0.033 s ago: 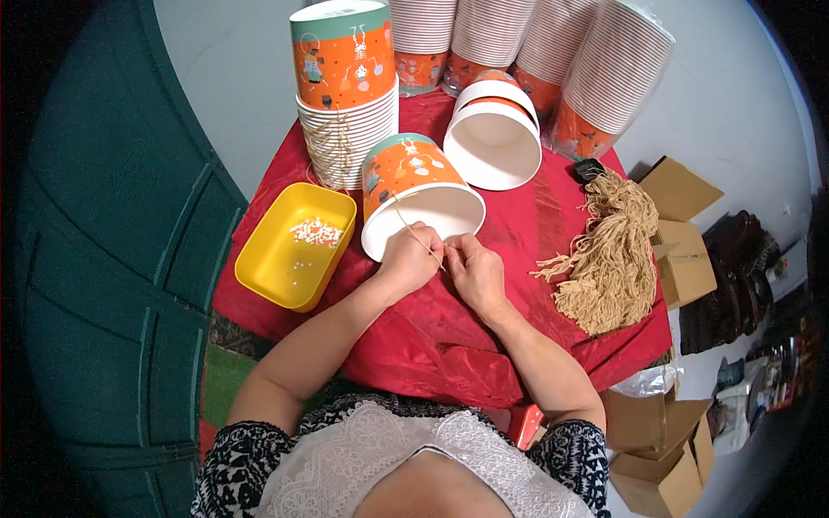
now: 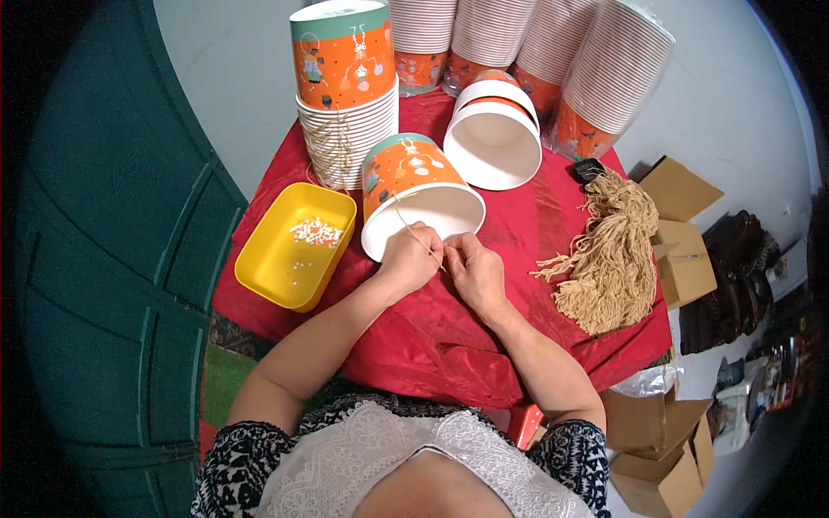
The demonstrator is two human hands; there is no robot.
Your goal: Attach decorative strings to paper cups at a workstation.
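An orange and green paper bucket (image 2: pixel 413 175) lies tilted on its side on the red cloth, its white mouth toward me. A thin tan cord (image 2: pixel 400 210) runs from the bucket's side across its rim down to my hands. My left hand (image 2: pixel 413 259) is closed in a pinch on this cord, just in front of the rim. Close beside it, almost touching, my right hand (image 2: pixel 477 274) is also pinched at the cord; its fingertips are partly hidden. Left of the bucket stands a yellow tub (image 2: pixel 259 259) holding small white and orange pieces (image 2: pixel 317 232).
A tall bucket stack (image 2: pixel 345 129) with cords hanging down it stands behind the tub. More buckets (image 2: pixel 494 147) lie at the back, before several plastic-wrapped stacks (image 2: pixel 609 78). A bundle of tan cords (image 2: pixel 617 250) rests on the right. Cardboard boxes (image 2: pixel 686 259) stand beyond the table's right edge.
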